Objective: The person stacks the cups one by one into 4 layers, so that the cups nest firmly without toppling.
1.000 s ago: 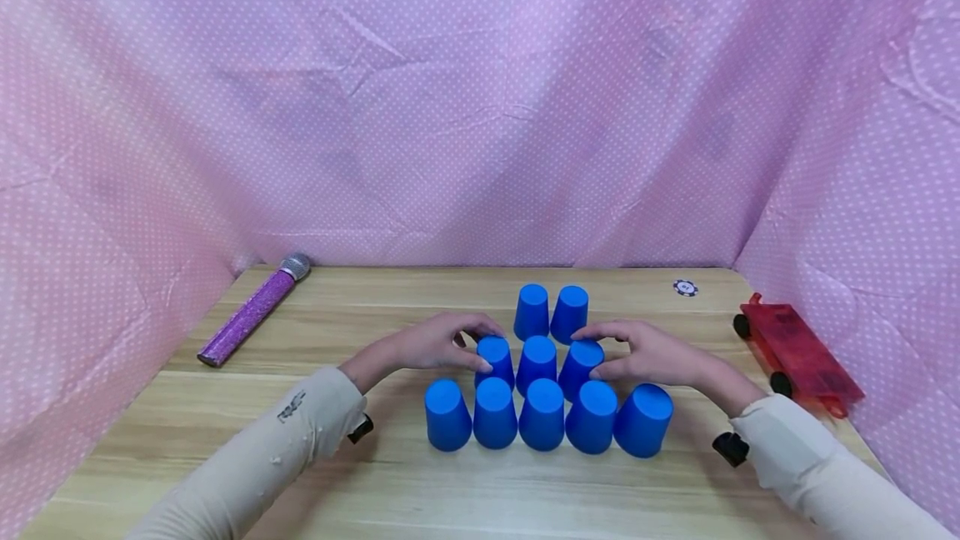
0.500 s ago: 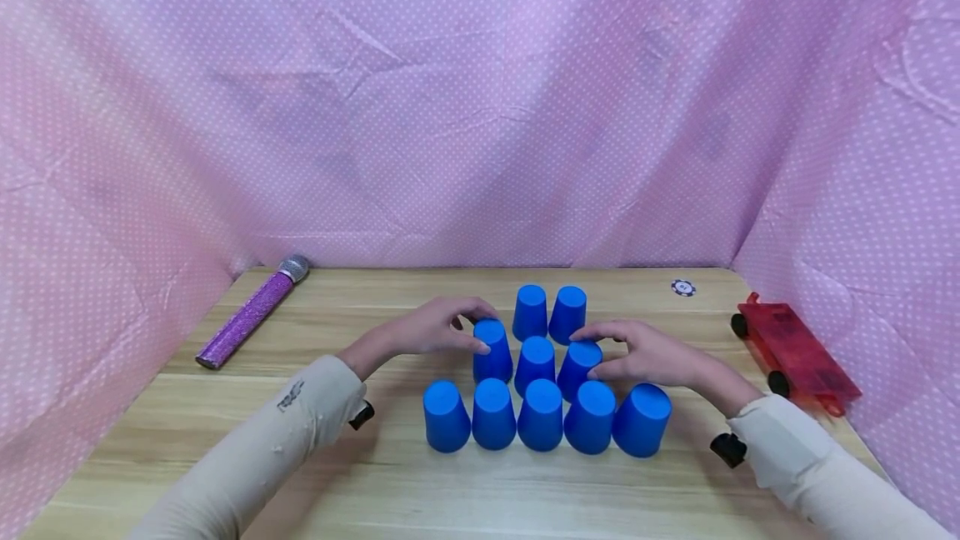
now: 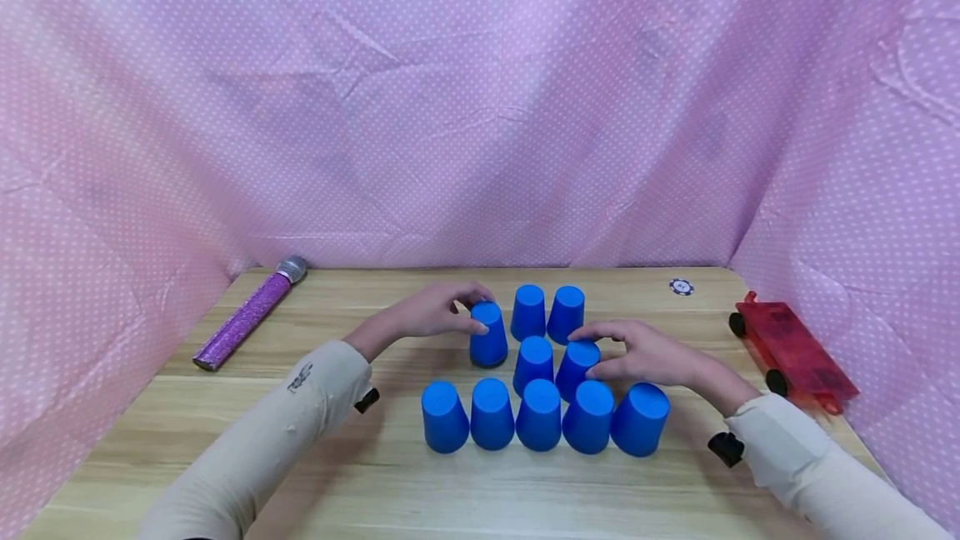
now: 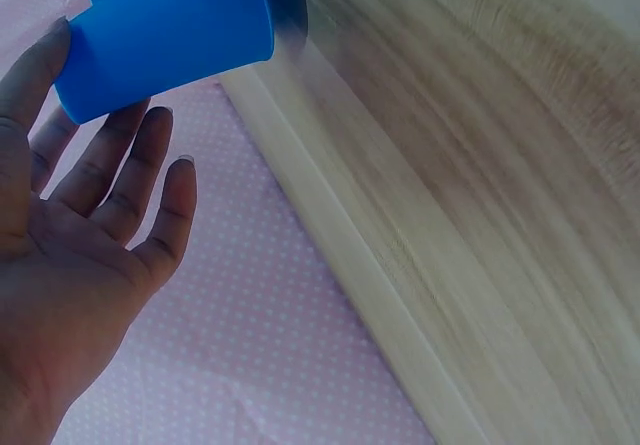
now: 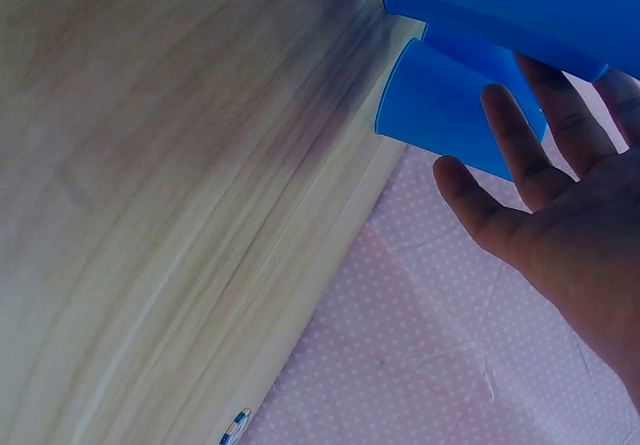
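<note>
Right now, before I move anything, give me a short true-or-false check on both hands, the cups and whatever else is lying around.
1. The left hand grips a blue cup. True.
2. There are four front-row cups. False: there are five.
3. The purple microphone lies right of the cups. False: the microphone lies left of them.
4. The poker chip lies nearer the red wheeled toy than the microphone. True.
5. The right hand grips the microphone. False: it holds a middle-row cup.
</note>
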Action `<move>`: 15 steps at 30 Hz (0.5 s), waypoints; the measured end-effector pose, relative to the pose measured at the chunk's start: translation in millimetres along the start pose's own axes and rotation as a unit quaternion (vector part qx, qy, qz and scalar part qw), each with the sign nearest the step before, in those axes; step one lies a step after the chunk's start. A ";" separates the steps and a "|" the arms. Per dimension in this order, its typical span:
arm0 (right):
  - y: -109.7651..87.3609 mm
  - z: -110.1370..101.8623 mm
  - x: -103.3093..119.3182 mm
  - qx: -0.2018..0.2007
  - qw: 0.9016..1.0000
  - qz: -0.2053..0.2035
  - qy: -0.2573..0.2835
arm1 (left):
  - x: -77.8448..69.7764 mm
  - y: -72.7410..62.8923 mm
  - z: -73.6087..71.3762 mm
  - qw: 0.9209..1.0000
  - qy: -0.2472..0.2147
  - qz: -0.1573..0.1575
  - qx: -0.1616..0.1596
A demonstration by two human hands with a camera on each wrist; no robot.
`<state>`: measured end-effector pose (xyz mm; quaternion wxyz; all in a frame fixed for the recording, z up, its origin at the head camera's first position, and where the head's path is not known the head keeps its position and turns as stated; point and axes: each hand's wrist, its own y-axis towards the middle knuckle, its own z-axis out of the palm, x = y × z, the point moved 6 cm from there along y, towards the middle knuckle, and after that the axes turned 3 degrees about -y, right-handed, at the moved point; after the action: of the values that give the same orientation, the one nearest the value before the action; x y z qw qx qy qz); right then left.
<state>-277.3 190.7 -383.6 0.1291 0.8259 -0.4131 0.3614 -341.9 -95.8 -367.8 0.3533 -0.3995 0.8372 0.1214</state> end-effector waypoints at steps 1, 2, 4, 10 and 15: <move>0.0 0.0 -0.2 0.000 1.000 0.001 0.000 | 1.3 1.5 -0.6 1.000 0.002 -0.004 -0.001; 0.1 0.0 -0.4 -0.001 1.000 0.001 -0.001 | 3.1 3.1 -1.2 1.000 0.004 -0.008 -0.003; 0.1 0.0 -0.9 -0.001 1.000 0.002 -0.002 | 6.8 6.4 -2.2 1.000 0.005 -0.018 -0.007; 0.3 -0.2 -0.7 -0.004 1.000 0.002 -0.004 | 12.0 14.8 -4.0 0.999 0.015 -0.023 -0.024; -0.1 -0.1 -0.3 -0.004 1.000 0.006 -0.002 | 12.5 19.4 -4.9 0.999 0.019 -0.024 -0.035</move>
<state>-277.5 191.0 -383.7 0.1295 0.8238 -0.4197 0.3583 -364.4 -92.8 -374.4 0.3257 -0.4336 0.8294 0.1342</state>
